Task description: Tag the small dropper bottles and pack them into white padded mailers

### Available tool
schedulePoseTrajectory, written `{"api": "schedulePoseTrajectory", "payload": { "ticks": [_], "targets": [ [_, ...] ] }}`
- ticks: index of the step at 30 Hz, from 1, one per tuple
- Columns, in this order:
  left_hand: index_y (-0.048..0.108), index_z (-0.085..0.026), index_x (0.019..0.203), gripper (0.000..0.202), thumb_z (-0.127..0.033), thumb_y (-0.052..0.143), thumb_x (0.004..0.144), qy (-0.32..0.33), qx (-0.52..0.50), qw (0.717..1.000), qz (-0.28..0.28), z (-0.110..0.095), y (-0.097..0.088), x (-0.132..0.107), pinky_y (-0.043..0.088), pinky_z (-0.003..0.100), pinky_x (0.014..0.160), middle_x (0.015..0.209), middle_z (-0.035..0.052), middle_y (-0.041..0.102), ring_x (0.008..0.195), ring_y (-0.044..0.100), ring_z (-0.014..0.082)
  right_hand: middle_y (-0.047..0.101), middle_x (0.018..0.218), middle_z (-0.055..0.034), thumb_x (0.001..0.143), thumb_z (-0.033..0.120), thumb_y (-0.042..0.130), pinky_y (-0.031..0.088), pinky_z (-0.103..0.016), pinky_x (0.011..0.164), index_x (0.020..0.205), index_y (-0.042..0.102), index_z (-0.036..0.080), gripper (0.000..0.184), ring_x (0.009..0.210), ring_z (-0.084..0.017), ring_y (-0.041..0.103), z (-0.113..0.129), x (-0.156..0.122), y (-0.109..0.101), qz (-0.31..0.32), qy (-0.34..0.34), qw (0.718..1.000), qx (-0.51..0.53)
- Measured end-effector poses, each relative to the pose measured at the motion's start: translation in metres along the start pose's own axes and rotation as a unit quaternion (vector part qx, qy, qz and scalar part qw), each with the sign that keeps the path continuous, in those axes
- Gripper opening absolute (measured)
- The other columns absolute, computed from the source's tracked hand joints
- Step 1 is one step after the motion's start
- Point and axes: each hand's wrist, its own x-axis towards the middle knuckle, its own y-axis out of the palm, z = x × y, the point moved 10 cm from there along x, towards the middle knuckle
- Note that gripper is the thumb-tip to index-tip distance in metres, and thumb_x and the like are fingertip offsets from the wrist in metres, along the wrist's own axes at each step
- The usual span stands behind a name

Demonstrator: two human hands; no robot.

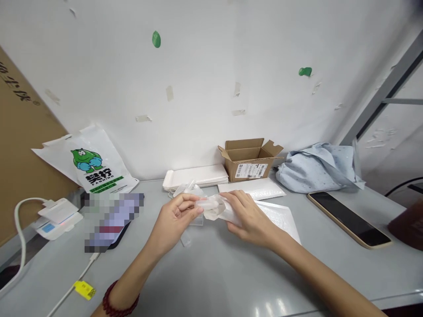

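Observation:
My left hand (pixel 176 220) pinches a small translucent plastic piece (pixel 208 203) between thumb and fingers. Its exact kind does not show. Opposite it, my right hand (pixel 247 220) is closed around a whitish translucent pouch (pixel 228 212), whose mouth faces left. The plastic piece is at that mouth; whether its end is inside I cannot tell. Crumpled clear plastic (pixel 190 188) lies just behind my left hand, and a small clear piece (pixel 185 240) rests on the table below. Beside my right hand is a white bubble mailer (pixel 282 218), partly covered by my forearm.
Behind the hands are a stack of white mailers (pixel 198 175), another mailer (pixel 261 190) and an open cardboard box (pixel 249 169). A blue cloth bag (pixel 313 169) and a phone (pixel 348 220) are right. Left are a printed plastic bag (pixel 109 156), a cabled phone (pixel 114 224) and a white charger (pixel 59 218).

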Motion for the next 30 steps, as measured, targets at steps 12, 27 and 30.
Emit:
{"api": "schedulePoseTrajectory", "payload": {
  "ticks": [12,27,30],
  "targets": [
    [0.067,-0.018,0.081,0.021,-0.035,0.068,0.071,0.033,0.053,0.997,-0.055,0.007,0.0,0.001,0.054,0.033,0.076,0.113,0.0079,0.061,0.093,0.062,0.0221,0.052,0.109,-0.0124,0.071,0.01,0.049,0.042,-0.04,0.079,0.126,0.035,0.018,0.058,0.097,-0.027,0.047,0.006,-0.001,-0.001,-0.018,-0.018,1.0,0.018],
    [0.038,-0.02,0.135,0.069,-0.035,0.068,0.075,-0.105,-0.077,0.983,0.126,0.025,0.02,-0.002,0.046,0.035,0.083,0.099,0.0088,0.068,0.092,0.063,0.0217,0.052,0.108,-0.0104,0.071,0.011,0.05,0.044,-0.038,0.079,0.128,0.033,0.02,0.06,0.096,-0.024,0.048,0.024,-0.005,-0.01,-0.043,-0.068,0.995,0.061],
    [0.062,-0.016,0.105,0.042,-0.038,0.07,0.07,-0.116,-0.034,0.982,0.147,0.027,0.032,-0.007,0.046,0.029,0.069,0.079,0.0035,0.067,0.076,0.062,0.0187,0.052,0.107,-0.0101,0.071,0.01,0.049,0.044,-0.038,0.079,0.127,0.033,0.02,0.06,0.095,-0.024,0.048,0.032,-0.007,-0.007,-0.035,-0.086,0.992,0.081]
  ]
}}
